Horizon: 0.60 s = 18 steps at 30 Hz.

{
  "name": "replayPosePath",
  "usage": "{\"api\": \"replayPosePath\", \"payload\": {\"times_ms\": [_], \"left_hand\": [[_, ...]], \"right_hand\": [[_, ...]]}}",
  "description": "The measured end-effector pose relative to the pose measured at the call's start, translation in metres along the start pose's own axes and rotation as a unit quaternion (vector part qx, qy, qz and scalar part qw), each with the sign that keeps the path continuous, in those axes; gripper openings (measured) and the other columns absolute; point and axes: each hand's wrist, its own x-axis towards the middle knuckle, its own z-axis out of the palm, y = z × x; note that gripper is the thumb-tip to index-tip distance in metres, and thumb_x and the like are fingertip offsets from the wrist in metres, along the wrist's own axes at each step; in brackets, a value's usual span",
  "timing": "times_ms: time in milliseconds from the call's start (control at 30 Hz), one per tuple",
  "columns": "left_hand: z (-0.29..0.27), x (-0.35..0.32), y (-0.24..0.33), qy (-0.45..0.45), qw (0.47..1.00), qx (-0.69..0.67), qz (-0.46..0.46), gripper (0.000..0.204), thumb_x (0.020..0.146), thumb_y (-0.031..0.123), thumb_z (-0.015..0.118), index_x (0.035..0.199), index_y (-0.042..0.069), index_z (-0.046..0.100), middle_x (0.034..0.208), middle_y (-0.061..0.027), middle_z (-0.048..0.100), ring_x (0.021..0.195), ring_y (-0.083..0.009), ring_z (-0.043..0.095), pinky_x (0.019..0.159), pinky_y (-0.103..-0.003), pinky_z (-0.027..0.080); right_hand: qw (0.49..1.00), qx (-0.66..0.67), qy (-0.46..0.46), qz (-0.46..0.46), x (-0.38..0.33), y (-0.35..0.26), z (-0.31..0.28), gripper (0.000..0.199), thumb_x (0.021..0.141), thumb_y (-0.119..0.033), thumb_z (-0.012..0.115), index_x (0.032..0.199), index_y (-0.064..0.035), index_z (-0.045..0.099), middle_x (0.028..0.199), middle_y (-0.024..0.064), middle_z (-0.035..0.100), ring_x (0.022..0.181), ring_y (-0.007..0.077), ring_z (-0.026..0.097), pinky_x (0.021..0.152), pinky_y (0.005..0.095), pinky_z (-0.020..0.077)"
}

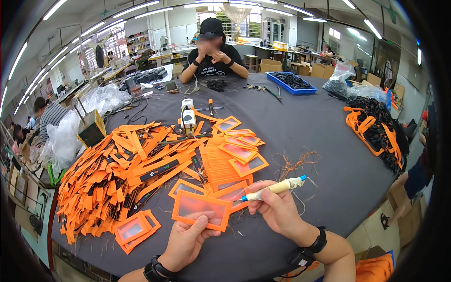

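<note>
My left hand (187, 242) pinches the lower edge of an orange-edged clear window panel (199, 210), thumb on its front. In my right hand (281, 211) is a pen-shaped tool (277, 188) with a cream wrapped handle and blue ends. Its thin tip points left, close to the panel's upper right edge; whether it touches I cannot tell. Just beyond my hands lies a fanned stack of similar orange window panels (225, 164). A few more framed panels (136, 230) sit left of my left hand. Both wrists wear black bands.
A big heap of orange strips (108, 183) covers the table's left side. Behind the stack stands a white power adapter (188, 117). Loose orange threads (298, 162) lie to the right. Farther off are a blue tray (291, 82), black straps (376, 127) and a seated person (216, 61).
</note>
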Motion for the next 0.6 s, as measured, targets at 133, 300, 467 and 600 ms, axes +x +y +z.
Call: {"api": "replayPosePath", "payload": {"times_ms": [133,300,467,600], "left_hand": [[0.0011,-0.0002,0.0003,0.007,1.000,0.003,0.000,0.027,0.098,0.015,0.053,0.114,-0.005,0.060,0.099,-0.0199,0.068,0.087,-0.0256,0.067,0.077,-0.035,0.057],[0.0008,-0.0002,-0.0003,0.006,1.000,0.004,0.003,0.027,0.098,0.015,0.053,0.114,-0.006,0.060,0.099,-0.0201,0.068,0.088,-0.0256,0.067,0.077,-0.035,0.057],[0.0006,-0.0005,0.0000,0.005,1.000,0.013,0.003,0.027,0.098,0.015,0.053,0.114,-0.006,0.060,0.100,-0.0205,0.067,0.088,-0.0259,0.067,0.077,-0.035,0.057],[0.0023,-0.0013,0.0012,0.006,1.000,0.017,0.006,0.027,0.098,0.015,0.053,0.113,-0.006,0.060,0.100,-0.0208,0.067,0.088,-0.0259,0.067,0.077,-0.035,0.057]], "right_hand": [[1.000,-0.004,0.011,0.002,-0.0010,-0.0019,0.0020,0.021,0.098,-0.010,0.051,0.114,0.0009,0.058,0.107,0.0115,0.064,0.085,0.0126,0.063,0.076,0.0304,0.0534],[1.000,-0.014,0.011,-0.001,-0.0011,-0.0019,0.0017,0.021,0.098,-0.010,0.050,0.114,0.0007,0.058,0.108,0.0117,0.064,0.085,0.0125,0.063,0.076,0.0299,0.0535],[1.000,-0.020,0.017,-0.008,-0.0013,-0.0015,0.0032,0.020,0.098,-0.010,0.050,0.113,0.0008,0.058,0.108,0.0116,0.064,0.085,0.0123,0.063,0.076,0.0296,0.0535],[0.999,-0.032,0.019,-0.009,-0.0012,-0.0012,0.0023,0.020,0.098,-0.009,0.050,0.113,0.0005,0.058,0.109,0.0116,0.064,0.085,0.0121,0.063,0.076,0.0292,0.0536]]}}
